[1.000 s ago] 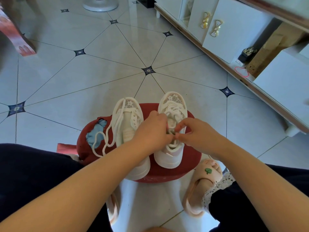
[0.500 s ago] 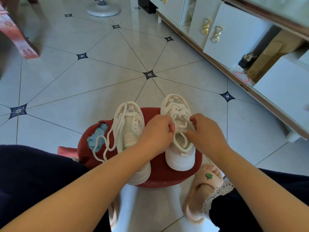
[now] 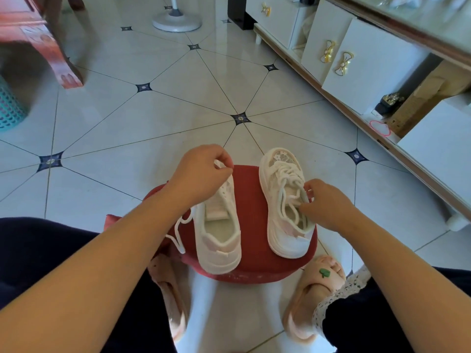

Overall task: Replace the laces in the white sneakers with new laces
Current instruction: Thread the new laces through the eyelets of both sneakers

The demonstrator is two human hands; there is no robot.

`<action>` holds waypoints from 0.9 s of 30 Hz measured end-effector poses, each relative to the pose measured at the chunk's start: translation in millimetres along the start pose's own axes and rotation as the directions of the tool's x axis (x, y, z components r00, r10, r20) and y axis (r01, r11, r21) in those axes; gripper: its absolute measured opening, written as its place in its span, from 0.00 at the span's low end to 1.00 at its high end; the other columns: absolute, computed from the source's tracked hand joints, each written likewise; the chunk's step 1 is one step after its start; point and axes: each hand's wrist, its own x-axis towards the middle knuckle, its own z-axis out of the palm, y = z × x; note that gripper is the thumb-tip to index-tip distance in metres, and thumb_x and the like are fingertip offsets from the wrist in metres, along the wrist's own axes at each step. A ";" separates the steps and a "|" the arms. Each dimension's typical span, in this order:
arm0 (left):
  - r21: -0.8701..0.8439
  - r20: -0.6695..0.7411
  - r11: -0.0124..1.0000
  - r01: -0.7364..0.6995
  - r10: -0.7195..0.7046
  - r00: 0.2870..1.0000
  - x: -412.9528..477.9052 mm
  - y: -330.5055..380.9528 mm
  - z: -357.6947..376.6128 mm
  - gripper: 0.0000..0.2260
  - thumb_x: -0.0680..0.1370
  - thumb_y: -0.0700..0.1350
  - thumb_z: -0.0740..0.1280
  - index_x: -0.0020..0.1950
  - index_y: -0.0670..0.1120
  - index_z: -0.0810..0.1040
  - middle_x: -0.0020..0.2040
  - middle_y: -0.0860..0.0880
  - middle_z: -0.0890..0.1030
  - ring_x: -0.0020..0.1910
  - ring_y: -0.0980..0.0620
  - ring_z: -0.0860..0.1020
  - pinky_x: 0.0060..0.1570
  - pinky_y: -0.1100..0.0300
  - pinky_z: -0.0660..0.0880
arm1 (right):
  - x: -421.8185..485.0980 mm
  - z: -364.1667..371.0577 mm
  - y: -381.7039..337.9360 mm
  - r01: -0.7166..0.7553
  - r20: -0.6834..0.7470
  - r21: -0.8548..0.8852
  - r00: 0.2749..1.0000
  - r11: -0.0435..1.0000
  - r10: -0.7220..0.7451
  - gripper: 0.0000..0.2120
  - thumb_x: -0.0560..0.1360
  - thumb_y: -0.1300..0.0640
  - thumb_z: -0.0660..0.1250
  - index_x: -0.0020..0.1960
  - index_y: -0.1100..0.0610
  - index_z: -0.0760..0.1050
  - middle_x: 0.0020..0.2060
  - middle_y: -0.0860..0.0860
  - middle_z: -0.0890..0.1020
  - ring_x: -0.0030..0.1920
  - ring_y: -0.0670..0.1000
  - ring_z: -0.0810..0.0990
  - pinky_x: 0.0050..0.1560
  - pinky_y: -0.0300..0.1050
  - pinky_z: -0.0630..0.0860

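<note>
Two white sneakers stand side by side on a round red stool (image 3: 252, 197). The left sneaker (image 3: 220, 238) has a loose white lace (image 3: 179, 229) trailing off its left side over the stool's edge. My left hand (image 3: 201, 174) hovers over that sneaker's toe and pinches a bit of white lace between thumb and fingers. The right sneaker (image 3: 286, 200) is laced, with loops lying slack over its tongue. My right hand (image 3: 325, 205) sits at this sneaker's right side, its fingers curled onto the lace near the collar.
Glossy tiled floor (image 3: 153, 118) surrounds the stool. A white cabinet (image 3: 369, 59) with gold bow handles runs along the right. A fan base (image 3: 177, 21) stands at the back, a red furniture leg (image 3: 58, 62) and teal basket (image 3: 9, 108) at the left. My slippered feet (image 3: 318, 284) flank the stool.
My left hand has left the right sneaker and moved to the left sneaker's toe, taking hold of its lace. My right hand stays on the right sneaker's lace. The view tilted up.
</note>
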 end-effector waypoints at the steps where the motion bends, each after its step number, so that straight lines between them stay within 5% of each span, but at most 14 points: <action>1: 0.032 -0.003 0.999 0.022 -0.022 1.000 0.0 -7.0 -4.6 0.03 0.75 0.42 0.65 0.43 0.50 0.76 0.39 0.58 0.73 0.36 0.60 0.71 0.36 0.71 0.66 | 0.4 -2.4 -3.5 0.002 -0.005 -0.017 1.000 1.000 -0.003 0.22 0.74 0.54 0.67 0.65 0.57 0.66 0.57 0.54 0.76 0.48 0.52 0.76 0.44 0.44 0.75; 4: 0.066 -0.025 0.991 0.112 -0.111 0.994 0.7 -29.4 -13.8 0.03 0.76 0.42 0.65 0.45 0.51 0.75 0.43 0.54 0.74 0.39 0.54 0.72 0.43 0.62 0.66 | -0.5 -7.4 -20.5 0.050 -0.087 -0.038 0.995 0.998 -0.053 0.21 0.74 0.55 0.66 0.66 0.55 0.67 0.60 0.54 0.74 0.49 0.53 0.77 0.46 0.45 0.76; 9: 0.227 -0.014 0.949 0.218 -0.220 0.975 0.1 -62.6 -17.5 0.08 0.76 0.40 0.64 0.54 0.47 0.76 0.57 0.49 0.77 0.52 0.50 0.74 0.47 0.61 0.67 | -8.8 0.5 -55.7 0.259 -0.146 -0.121 0.950 0.958 -0.275 0.20 0.74 0.58 0.63 0.66 0.50 0.70 0.65 0.52 0.70 0.60 0.54 0.73 0.55 0.44 0.70; 12: 0.309 0.115 0.921 0.237 -0.283 0.952 -6.8 -75.8 -15.4 0.12 0.76 0.41 0.65 0.58 0.44 0.74 0.57 0.46 0.78 0.54 0.47 0.75 0.50 0.59 0.70 | -11.0 8.3 -78.9 0.391 -0.103 -0.120 0.909 0.913 -0.403 0.19 0.75 0.57 0.63 0.65 0.51 0.71 0.62 0.50 0.74 0.59 0.50 0.73 0.54 0.39 0.66; 15: 0.201 0.308 0.942 0.270 -0.322 0.895 -16.1 -87.5 -5.8 0.18 0.74 0.47 0.69 0.62 0.44 0.72 0.57 0.48 0.78 0.55 0.49 0.76 0.56 0.58 0.72 | -5.9 17.0 -101.1 0.503 -0.042 -0.076 0.861 0.861 -0.506 0.17 0.75 0.58 0.63 0.63 0.51 0.72 0.56 0.49 0.77 0.54 0.47 0.74 0.52 0.36 0.66; 19: 0.056 0.377 0.954 0.295 -0.294 0.878 -20.4 -95.1 1.2 0.14 0.72 0.46 0.71 0.55 0.45 0.75 0.48 0.51 0.82 0.50 0.53 0.79 0.51 0.63 0.73 | 5.4 29.1 -117.3 0.516 0.004 -0.055 0.856 0.855 -0.517 0.18 0.76 0.63 0.58 0.63 0.50 0.73 0.55 0.49 0.77 0.48 0.44 0.70 0.49 0.36 0.65; 25: 0.302 0.390 0.943 0.137 -0.254 0.885 -23.8 -96.6 7.4 0.04 0.74 0.45 0.66 0.44 0.45 0.77 0.45 0.46 0.81 0.46 0.49 0.77 0.48 0.55 0.72 | 25.8 53.0 -123.0 0.564 0.072 -0.117 0.826 0.817 -0.560 0.18 0.79 0.62 0.56 0.63 0.47 0.73 0.59 0.54 0.71 0.58 0.53 0.70 0.57 0.42 0.66; 27: 0.341 0.377 0.931 0.129 -0.261 0.889 -23.7 -99.0 7.3 0.04 0.74 0.42 0.66 0.47 0.48 0.78 0.48 0.49 0.79 0.46 0.51 0.76 0.45 0.59 0.72 | 28.8 54.8 -124.3 0.572 0.106 -0.204 0.819 0.794 -0.563 0.18 0.78 0.63 0.57 0.63 0.47 0.72 0.56 0.52 0.70 0.55 0.52 0.68 0.57 0.45 0.68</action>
